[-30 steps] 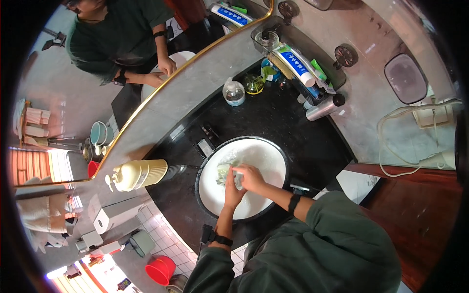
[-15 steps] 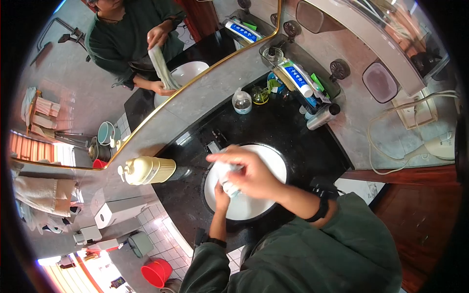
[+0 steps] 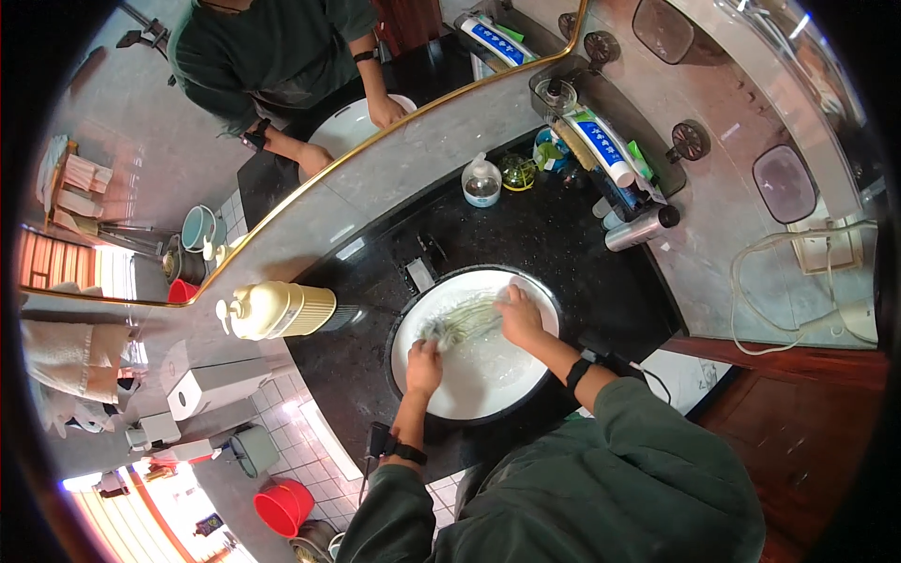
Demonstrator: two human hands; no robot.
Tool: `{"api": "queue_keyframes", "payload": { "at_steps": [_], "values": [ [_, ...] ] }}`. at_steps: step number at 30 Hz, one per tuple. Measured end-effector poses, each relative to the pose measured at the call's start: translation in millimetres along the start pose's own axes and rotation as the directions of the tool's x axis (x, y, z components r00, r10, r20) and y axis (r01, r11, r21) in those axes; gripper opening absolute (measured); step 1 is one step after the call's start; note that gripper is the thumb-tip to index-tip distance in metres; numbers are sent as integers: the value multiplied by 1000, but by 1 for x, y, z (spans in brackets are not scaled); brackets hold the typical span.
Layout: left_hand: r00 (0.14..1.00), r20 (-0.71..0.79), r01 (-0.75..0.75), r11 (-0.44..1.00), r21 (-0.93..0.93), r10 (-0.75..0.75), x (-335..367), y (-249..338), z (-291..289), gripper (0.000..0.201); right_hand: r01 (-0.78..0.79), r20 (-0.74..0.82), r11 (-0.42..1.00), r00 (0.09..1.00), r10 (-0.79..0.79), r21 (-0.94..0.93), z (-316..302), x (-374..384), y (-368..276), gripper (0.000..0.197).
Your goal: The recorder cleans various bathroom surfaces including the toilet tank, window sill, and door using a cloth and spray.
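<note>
A pale, green-streaked wet cloth (image 3: 469, 320) lies stretched across the white round sink (image 3: 441, 399), somewhat blurred, in what looks like shallow water. My left hand (image 3: 424, 364) grips the cloth's left end, fingers closed. At the other end, near the basin's right wall, my right hand (image 3: 519, 314) is closed on the cloth. Both hands are down inside the basin, apart from each other. The faucet (image 3: 419, 274) stands behind the sink's far left rim.
A cream thermos jug (image 3: 282, 311) stands left on the black counter (image 3: 601, 300). At the back are a clear pump bottle (image 3: 481, 183), a rack (image 3: 610, 159) with a toothpaste tube, and a silver can (image 3: 643, 228). A gold-framed mirror (image 3: 394, 124) borders the counter. A red bucket (image 3: 283, 505) is on the floor.
The cloth, bunched between my hands above the sink before, is now down in the basin and spread out. My hands have lowered and moved apart, the right one to the right.
</note>
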State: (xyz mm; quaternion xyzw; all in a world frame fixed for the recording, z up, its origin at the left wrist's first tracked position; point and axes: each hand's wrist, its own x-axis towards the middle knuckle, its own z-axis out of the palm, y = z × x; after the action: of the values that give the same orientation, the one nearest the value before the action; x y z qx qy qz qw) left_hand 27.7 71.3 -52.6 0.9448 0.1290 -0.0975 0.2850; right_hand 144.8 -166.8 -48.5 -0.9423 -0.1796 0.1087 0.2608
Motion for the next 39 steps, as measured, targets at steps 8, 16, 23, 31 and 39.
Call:
{"api": "queue_keyframes", "payload": {
  "at_steps": [8, 16, 23, 31, 39],
  "values": [
    [978, 21, -204, 974, -94, 207, 3, 40, 25, 52, 397, 356, 879, 887, -294, -264, 88, -33, -3, 31],
    [983, 133, -101, 979, -176, 126, 0, 22, 29, 60, 271, 212, 905, 955, -209, -329, 65, -29, -9, 22],
    [966, 244, -4, 948, -317, 85, 2, 41, 40, 81, -85, 331, 996, 941, 73, 22, 37, -15, 4, 23],
    [998, -22, -62, 993, -100, 60, 26, 26, 40, 54, -16, 147, 652, 978, -148, 758, -45, -9, -32, 22],
    [990, 143, 127, 565, -815, -17, 1, 46, -34, 33, -289, 347, 718, 935, 70, 634, 19, -8, 10, 27]
  ]
}}
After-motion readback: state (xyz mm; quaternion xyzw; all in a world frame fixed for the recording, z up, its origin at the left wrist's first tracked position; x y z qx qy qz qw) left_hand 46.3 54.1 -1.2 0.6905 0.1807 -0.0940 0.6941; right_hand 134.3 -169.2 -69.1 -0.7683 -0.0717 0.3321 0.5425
